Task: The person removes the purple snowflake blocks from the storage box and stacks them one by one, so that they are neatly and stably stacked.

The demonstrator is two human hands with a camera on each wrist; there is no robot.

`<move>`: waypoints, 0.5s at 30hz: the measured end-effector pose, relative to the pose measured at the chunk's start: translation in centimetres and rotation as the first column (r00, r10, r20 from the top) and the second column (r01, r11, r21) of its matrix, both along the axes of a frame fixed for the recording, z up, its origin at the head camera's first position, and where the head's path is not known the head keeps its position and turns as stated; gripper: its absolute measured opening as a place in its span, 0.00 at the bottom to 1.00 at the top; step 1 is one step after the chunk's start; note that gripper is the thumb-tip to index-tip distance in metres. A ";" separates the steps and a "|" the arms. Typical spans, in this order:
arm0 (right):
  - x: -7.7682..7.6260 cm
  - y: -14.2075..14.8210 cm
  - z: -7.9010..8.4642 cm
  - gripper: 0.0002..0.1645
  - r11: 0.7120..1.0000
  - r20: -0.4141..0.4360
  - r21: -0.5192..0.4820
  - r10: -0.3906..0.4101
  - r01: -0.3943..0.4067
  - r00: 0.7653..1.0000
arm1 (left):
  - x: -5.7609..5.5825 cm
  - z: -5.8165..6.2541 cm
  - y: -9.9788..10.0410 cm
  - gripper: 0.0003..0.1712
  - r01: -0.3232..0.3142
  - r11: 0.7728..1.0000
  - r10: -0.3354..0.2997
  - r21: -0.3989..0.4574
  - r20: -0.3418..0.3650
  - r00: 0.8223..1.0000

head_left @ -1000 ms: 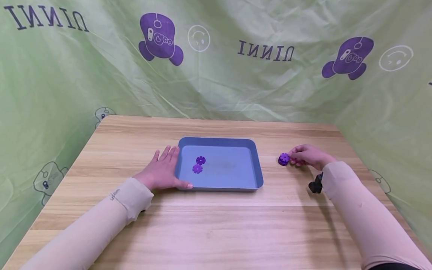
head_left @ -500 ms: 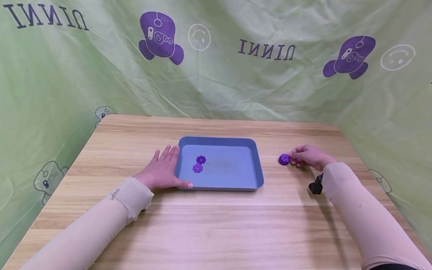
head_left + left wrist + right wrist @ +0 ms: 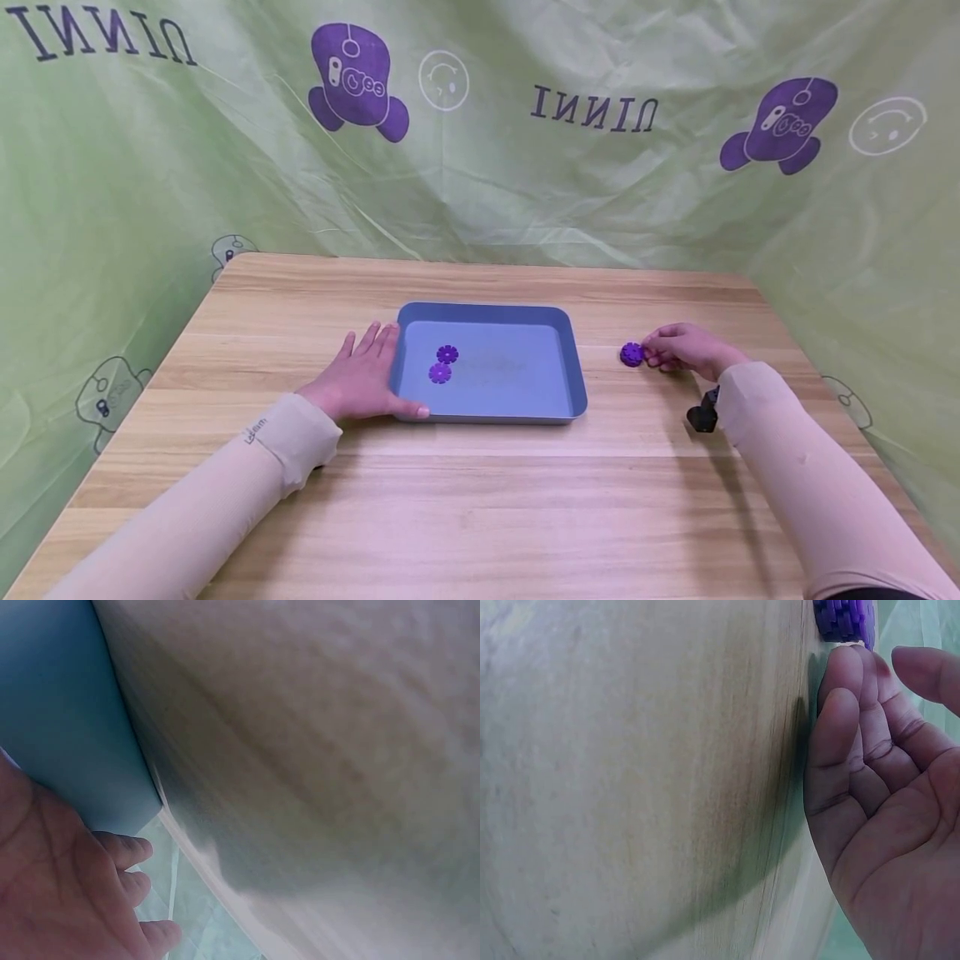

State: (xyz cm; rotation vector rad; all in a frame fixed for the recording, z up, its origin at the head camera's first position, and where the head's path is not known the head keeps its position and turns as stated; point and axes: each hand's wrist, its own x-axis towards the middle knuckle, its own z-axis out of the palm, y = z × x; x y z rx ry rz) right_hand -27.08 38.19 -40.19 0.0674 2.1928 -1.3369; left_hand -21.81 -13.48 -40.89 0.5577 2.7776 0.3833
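Observation:
My left hand lies with fingers spread at the left end of a blue tray, its thumb along the front rim. In the left wrist view, the palm is beside the tray's wall. Two purple notched discs lie inside the tray, one lighter than the other. Right of the tray stands a small stack of purple notched discs. My right hand's fingertips are right at its edge. In the right wrist view, the right hand has its thumb raised apart from the stack, fingers bent loosely.
The wooden table bears the tray and the stack. A black device sits under the right wrist. A green printed curtain encloses the back and sides.
The top disc, lighter and offset over the stack a second ago, has gone down to sit level with it. The right hand has barely moved; the left hand stays at the tray.

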 end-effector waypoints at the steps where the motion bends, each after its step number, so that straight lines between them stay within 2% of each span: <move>1: 0.0 0.0 0.0 0.14 1.000 -0.001 0.000 0.000 0.000 1.000 | 0.0 0.0 0.0 0.85 0.001 1.000 -0.001 0.003 0.001 1.000; 8: 0.1 0.0 0.0 0.16 1.000 -0.002 0.007 0.012 -0.012 1.000 | -0.1 0.0 0.0 0.85 -0.003 1.000 0.003 0.003 0.023 1.000; 15: 0.0 0.0 0.0 0.16 1.000 -0.016 0.015 0.017 -0.017 1.000 | 0.0 0.0 -0.1 0.85 -0.007 1.000 0.007 0.009 0.012 1.000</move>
